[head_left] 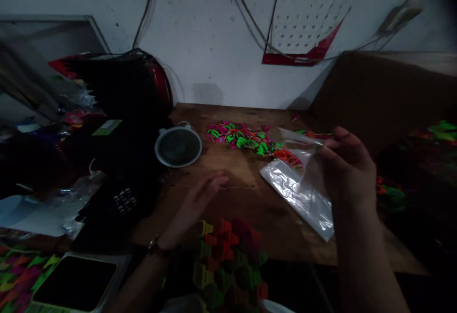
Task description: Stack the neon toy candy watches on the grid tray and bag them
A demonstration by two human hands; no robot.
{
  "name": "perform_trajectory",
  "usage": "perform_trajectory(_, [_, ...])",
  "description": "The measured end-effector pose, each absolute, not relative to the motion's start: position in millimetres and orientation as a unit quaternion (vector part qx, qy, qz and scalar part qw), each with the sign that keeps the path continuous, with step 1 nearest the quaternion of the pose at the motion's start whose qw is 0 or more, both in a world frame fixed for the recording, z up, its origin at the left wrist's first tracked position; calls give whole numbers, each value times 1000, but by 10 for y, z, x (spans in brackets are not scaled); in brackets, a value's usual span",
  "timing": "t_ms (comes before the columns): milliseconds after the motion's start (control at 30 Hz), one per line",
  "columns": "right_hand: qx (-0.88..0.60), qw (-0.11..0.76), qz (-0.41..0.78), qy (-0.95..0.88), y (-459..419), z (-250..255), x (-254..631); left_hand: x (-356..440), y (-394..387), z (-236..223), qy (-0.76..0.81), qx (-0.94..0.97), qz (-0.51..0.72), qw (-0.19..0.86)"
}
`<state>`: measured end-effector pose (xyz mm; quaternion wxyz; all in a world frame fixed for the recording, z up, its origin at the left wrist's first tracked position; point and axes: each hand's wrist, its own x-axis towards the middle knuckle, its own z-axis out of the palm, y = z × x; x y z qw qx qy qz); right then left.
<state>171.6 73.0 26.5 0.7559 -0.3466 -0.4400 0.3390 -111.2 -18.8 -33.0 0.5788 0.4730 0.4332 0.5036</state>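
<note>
My right hand is raised over the wooden table with its fingers pinched on the top of a clear plastic bag that hangs from them. Beneath it lies a stack of clear plastic bags flat on the table. My left hand rests low over the table with fingers stretched forward, holding nothing. Just in front of me a heap of coloured plastic clips in red, yellow and green lies near my left wrist. A spread of small neon pink, green and orange clips lies further back.
A small white round fan lies face up at the table's left. A dark red-and-black object and cluttered bags fill the left side. A calendar hangs on the wall. A brown cardboard box stands at the right.
</note>
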Motion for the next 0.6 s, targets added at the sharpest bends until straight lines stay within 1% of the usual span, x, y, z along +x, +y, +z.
perform_trajectory(100, [-288, 695, 479, -452, 572, 543, 1232, -971, 197, -318, 378, 433, 451, 683])
perform_trajectory(133, [-284, 668, 510, -462, 560, 556, 1094, -918, 309, -333, 363, 424, 431, 709])
perform_trajectory(200, [-289, 628, 533, -489, 640, 483, 893, -851, 482, -374, 344, 393, 419, 742])
perform_trajectory(267, [-305, 627, 510, -504, 850, 326, 799, -871, 577, -408, 350, 359, 445, 742])
perform_trajectory(333, [-336, 650, 462, -501, 1103, 150, 783, -974, 597, -425, 370, 327, 474, 729])
perform_trajectory(433, [-418, 653, 336, -535, 1247, -31, 765, -1154, 530, -421, 407, 294, 505, 702])
perform_trajectory(533, [-472, 596, 190, -621, 852, -83, 594, -1185, 388, -369, 444, 269, 579, 629])
perform_trajectory(567, [-477, 563, 198, -645, 632, -90, 502, -1151, 330, -337, 453, 262, 604, 601])
perform_trajectory(600, [-475, 520, 241, -667, 405, -98, 407, -1104, 272, -297, 461, 259, 622, 578])
